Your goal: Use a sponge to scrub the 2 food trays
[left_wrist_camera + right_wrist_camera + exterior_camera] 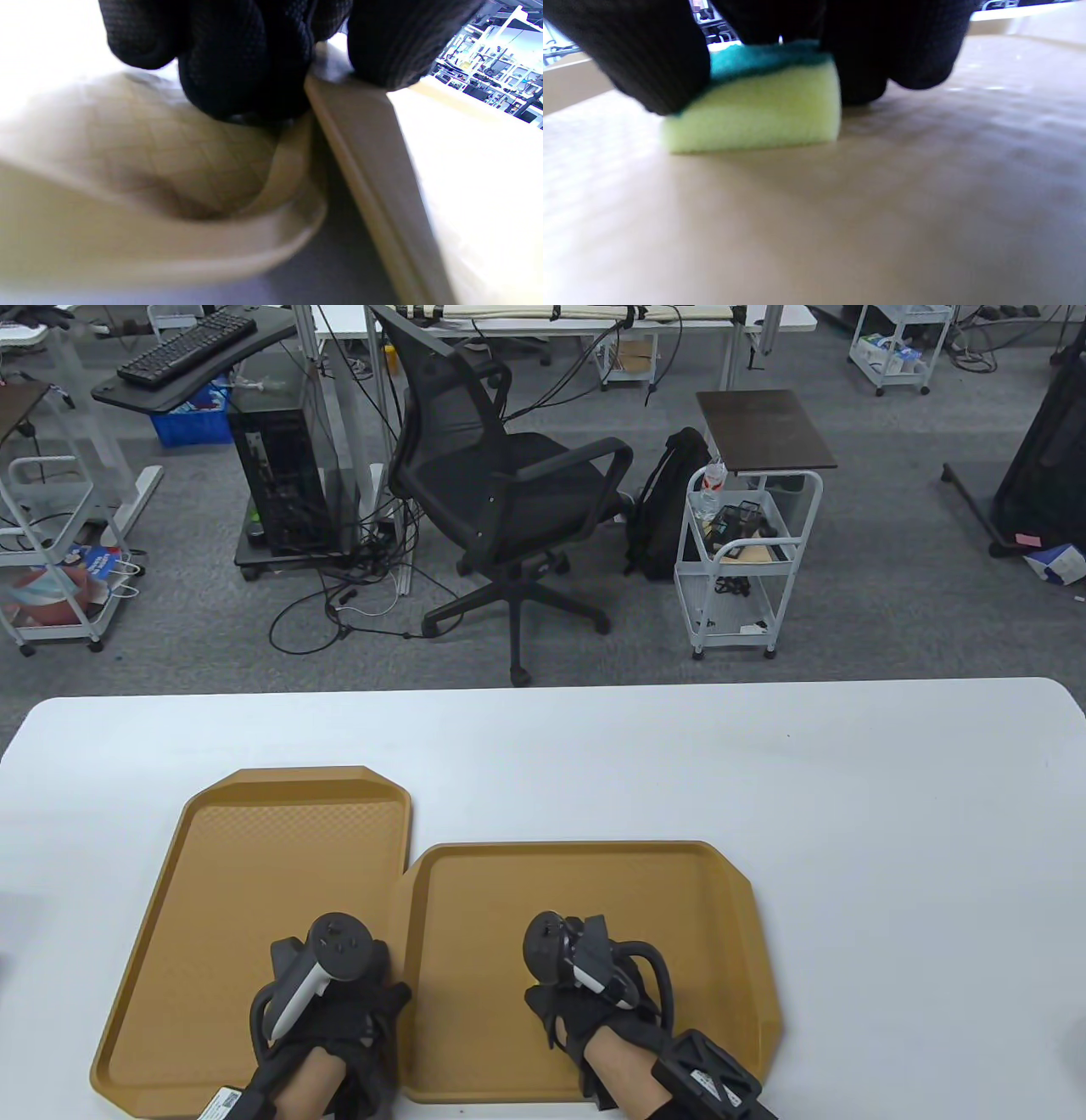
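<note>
Two tan food trays lie side by side on the white table: the left tray (254, 857) and the right tray (611, 891). My left hand (361, 984) sits where their rims meet. In the left wrist view its fingers (246, 63) press inside the left tray (127, 148) and the thumb lies on the right tray's rim (365, 148), pinching the two rims. My right hand (564, 984) is low over the right tray's floor (840, 212). It grips a yellow sponge (755, 110) with a green scouring top, flat on the tray. The sponge is hidden in the table view.
The white table (848, 814) stretches bare to the right and beyond the trays. Past its far edge stand a black office chair (509, 492) and a white trolley (747, 560) on grey carpet.
</note>
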{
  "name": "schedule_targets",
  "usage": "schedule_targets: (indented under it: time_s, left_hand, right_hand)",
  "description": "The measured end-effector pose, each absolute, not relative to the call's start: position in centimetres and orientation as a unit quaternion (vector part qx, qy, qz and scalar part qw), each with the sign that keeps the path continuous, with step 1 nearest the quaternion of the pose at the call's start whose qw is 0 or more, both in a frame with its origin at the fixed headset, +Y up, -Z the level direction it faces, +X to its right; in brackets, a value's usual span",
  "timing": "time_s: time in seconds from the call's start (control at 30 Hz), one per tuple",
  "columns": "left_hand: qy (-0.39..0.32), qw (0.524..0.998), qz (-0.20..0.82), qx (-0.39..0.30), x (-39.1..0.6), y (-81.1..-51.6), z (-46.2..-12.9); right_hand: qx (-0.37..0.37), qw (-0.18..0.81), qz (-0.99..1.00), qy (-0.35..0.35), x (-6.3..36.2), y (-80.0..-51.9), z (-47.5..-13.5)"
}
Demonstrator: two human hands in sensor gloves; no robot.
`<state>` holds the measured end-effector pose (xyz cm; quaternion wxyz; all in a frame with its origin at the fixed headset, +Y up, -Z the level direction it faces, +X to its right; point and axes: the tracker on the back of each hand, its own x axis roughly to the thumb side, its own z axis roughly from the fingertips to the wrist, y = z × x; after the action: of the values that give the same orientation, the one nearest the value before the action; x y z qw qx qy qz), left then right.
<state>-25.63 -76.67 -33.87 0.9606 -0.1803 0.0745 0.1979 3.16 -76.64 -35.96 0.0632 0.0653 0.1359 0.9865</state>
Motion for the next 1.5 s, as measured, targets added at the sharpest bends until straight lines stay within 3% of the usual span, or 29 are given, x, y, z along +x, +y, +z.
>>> schedule_targets:
  time_s: [0.37,0.73,0.93,1.5]
  left_hand:
    - [0.074,0.961,0.198,-0.18,-25.6,-76.7,-33.9]
    - [0.072,0.969,0.168,-0.169,-25.2,-76.6,-33.7]
    - [0.07,0.966,0.177,-0.176,-25.3,-76.7,-33.8]
    - [0.072,0.969,0.164,-0.17,-25.1,-76.6,-33.7]
  right_hand:
    - [0.004,0.055,0.988,0.144,10.9,-76.5,-35.5]
    - [-0.009,-0.001,0.993,0.116,10.7,-76.5,-34.5]
    - [-0.011,0.027,0.995,0.096,11.8,-76.0,-34.5]
    - [-0.021,0.126,0.992,-0.018,22.8,-72.2,-30.6]
